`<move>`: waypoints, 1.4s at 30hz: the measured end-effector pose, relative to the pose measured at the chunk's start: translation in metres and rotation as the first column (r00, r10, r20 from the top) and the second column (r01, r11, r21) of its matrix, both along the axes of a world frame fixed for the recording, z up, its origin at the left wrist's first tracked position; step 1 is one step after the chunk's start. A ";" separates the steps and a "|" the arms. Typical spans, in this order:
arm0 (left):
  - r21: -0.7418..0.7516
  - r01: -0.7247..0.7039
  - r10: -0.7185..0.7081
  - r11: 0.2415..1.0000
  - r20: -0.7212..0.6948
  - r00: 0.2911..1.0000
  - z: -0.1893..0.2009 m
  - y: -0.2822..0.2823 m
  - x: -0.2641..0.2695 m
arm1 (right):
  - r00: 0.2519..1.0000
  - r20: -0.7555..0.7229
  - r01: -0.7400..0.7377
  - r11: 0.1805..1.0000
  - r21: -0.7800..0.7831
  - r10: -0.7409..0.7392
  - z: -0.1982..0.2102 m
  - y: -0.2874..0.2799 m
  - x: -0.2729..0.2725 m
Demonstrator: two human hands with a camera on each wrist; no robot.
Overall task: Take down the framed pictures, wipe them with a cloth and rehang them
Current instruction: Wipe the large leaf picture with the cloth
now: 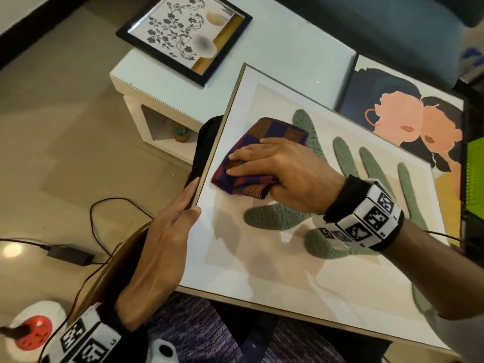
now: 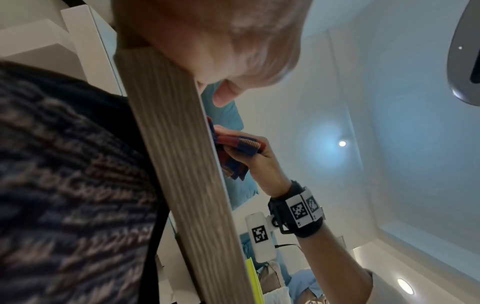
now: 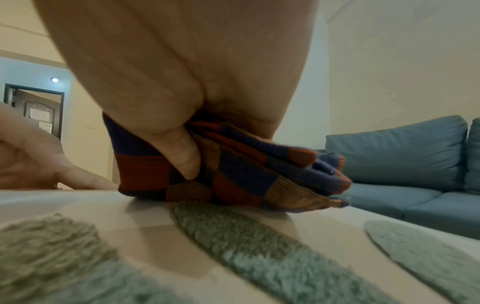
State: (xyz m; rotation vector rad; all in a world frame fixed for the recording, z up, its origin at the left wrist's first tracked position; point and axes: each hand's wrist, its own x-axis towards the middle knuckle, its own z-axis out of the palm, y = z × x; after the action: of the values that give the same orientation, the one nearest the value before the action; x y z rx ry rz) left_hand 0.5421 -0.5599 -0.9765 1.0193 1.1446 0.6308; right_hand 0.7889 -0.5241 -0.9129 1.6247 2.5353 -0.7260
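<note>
- While the large framed picture [image 1: 301,247] of green cactus shapes lies tilted across the seated person's lap, its far corner reaches over the white table [image 1: 275,56] and overlaps the lower edge of a second print.
- The left hand [image 1: 159,247] grasps the near-left edge of the frame, thumb on the glass, fingers wrapped behind the wooden rim.
- The right hand [image 1: 282,174] presses flat on a folded checked cloth [image 1: 262,150] near the picture's upper-left corner, thumb tucked into the folds, just inside the frame edge.
- Open glass stretches to the right and toward the person, unobstructed except for the wiping arm.
- Three framed pictures are in sight: the cactus one, a portrait print [image 1: 408,119] of two faces on the table's right, and a small black-framed floral picture [image 1: 183,38] hanging over the table's far-left corner.
- One cloth is visible.
- On the floor to the left lie one black power adapter [image 1: 70,254] with cables and one red-faced socket [image 1: 34,334].
</note>
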 end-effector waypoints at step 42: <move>0.045 0.041 -0.036 0.998 -0.111 0.993 -0.015 0.005 0.001 | 0.992 -0.048 -0.116 0.992 -0.045 0.114 -0.015 0.033 -0.007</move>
State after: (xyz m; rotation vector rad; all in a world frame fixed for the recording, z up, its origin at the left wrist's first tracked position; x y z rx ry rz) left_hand 0.5430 -0.5550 -0.9912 1.1255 1.2080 0.5792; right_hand 0.7824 -0.4915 -0.9280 1.4507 2.5954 -0.8146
